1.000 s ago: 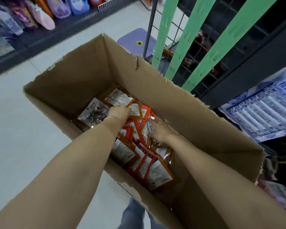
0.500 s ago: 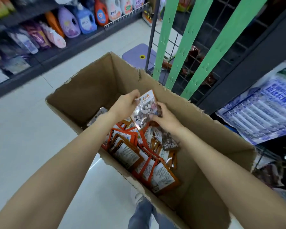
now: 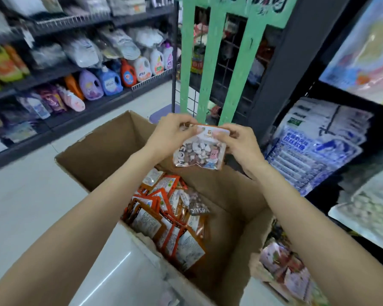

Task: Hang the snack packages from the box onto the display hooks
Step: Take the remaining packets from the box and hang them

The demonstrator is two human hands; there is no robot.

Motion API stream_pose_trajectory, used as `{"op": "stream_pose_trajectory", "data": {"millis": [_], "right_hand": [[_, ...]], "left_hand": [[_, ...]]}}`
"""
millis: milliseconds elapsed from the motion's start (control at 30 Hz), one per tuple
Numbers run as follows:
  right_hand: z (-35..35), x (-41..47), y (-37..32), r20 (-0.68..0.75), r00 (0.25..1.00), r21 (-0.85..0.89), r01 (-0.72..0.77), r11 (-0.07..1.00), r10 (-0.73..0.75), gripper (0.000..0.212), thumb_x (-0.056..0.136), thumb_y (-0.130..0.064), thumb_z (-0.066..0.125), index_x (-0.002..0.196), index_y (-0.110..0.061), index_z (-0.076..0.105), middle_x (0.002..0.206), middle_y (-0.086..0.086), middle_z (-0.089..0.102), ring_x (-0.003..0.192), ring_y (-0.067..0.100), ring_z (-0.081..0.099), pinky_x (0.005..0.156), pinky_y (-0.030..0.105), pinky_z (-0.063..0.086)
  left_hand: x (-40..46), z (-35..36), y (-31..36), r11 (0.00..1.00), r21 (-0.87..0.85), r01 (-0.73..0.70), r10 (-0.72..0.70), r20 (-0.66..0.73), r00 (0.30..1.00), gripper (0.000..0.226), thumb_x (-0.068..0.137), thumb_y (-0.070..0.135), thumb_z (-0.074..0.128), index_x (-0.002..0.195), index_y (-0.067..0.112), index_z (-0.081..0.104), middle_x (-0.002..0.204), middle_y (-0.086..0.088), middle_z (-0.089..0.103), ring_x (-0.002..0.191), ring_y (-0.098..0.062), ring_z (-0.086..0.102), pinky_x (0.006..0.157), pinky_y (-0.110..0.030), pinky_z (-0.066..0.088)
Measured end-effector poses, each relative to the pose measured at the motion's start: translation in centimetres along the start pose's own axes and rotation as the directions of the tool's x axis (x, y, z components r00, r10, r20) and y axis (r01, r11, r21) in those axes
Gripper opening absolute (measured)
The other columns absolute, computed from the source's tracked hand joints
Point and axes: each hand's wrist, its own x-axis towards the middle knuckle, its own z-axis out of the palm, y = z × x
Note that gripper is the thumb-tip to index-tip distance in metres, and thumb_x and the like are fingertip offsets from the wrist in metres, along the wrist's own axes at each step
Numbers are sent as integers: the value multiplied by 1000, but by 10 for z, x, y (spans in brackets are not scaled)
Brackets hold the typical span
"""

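Clear-film snack package [image 3: 200, 153] is up out of the cardboard box [image 3: 102, 149], pinched at its top corners by your left hand [image 3: 172, 133] and right hand [image 3: 236, 141].
Both hands grip the header card and the pouch hangs free below, in front of the three green display strips [image 3: 210, 69]. Risks: hooks aren't resolvable on the strips from here, so you could miss the hang hole; your fingers cover the header, which may block the hole; a tug on thin card could tear it; a loose pinch drops the pouch back in the box. Count: one package in hand, a dozen-plus orange packages [image 3: 164, 219] piled in the box (exact number unreadable), three strips, two hands.
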Motion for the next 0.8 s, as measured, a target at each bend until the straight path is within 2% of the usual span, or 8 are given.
{"op": "stream_pose_trajectory", "data": {"millis": [67, 200, 267, 333, 467, 567, 667, 800], "right_hand": [[-29, -10, -5, -61, 998, 12, 13, 1000, -13, 16, 90, -18, 64, 73, -18, 65, 77, 10, 65, 72, 17, 62, 63, 30, 47], [-96, -38, -13, -190, 981, 1, 28, 1000, -27, 16, 89, -19, 64, 73, -19, 65, 65, -5, 59, 53, -4, 53, 53, 15, 40], [-131, -56, -16, -264, 964, 17, 36, 999, -30, 13, 89, -17, 63, 82, -7, 67, 63, -2, 55, 51, -2, 49, 53, 17, 38], [-169, -77, -18, -354, 935, 50, 53, 997, -32, 17, 89, -18, 64, 80, -4, 65, 65, 3, 54, 58, 7, 50, 58, 24, 39], [-247, -126, -26, -519, 854, 99, 102, 990, -36, 15, 87, -21, 67, 77, -11, 65, 68, 9, 58, 60, 17, 54, 61, 29, 43], [-302, -167, -34, -622, 778, 56, 150, 987, -84, 18, 89, -20, 65, 85, -3, 65, 67, 9, 57, 50, 9, 53, 50, 16, 43], [-351, -206, -37, -717, 685, 8, 194, 981, -129, 17, 89, -20, 64, 89, -3, 64, 69, 5, 57, 49, -2, 54, 48, 9, 41], [-413, -251, -34, -795, 582, -69, 192, 979, -170, 9, 89, -21, 64, 87, -13, 66, 74, -8, 59, 59, -7, 55, 57, 9, 42]], "left_hand": [[6, 14, 29, 999, -19, -33, 33, -7, 999, 11, 90, 25, 62, 82, 17, 63, 80, -12, 64, 67, -14, 52, 59, -17, 33], [16, 49, 97, 984, -123, -128, 126, -21, 992, 9, 89, 21, 63, 80, 22, 64, 72, 0, 63, 63, -4, 52, 57, -14, 36], [19, 71, 133, 972, -131, -197, 194, -36, 980, 10, 90, 22, 62, 79, 23, 64, 70, 6, 61, 58, 2, 48, 57, -13, 34], [23, 96, 173, 956, -153, -251, 247, -43, 968, 10, 89, 22, 63, 79, 22, 65, 70, 8, 62, 58, 4, 49, 59, -12, 35], [27, 144, 259, 907, -231, -351, 355, -27, 935, 7, 88, 19, 65, 81, 18, 68, 71, 12, 62, 60, 9, 52, 65, -5, 36], [26, 180, 323, 855, -283, -435, 451, -9, 892, 7, 89, 15, 63, 85, 14, 68, 77, 10, 62, 68, 5, 55, 69, -7, 39], [22, 218, 382, 818, -314, -482, 507, -3, 862, 8, 88, 17, 63, 82, 20, 67, 75, 14, 63, 74, -2, 58, 70, -9, 42], [16, 266, 449, 782, -365, -505, 550, 22, 835, 6, 87, 17, 65, 85, 18, 70, 76, 14, 63, 73, 0, 55, 64, -4, 40]]}}
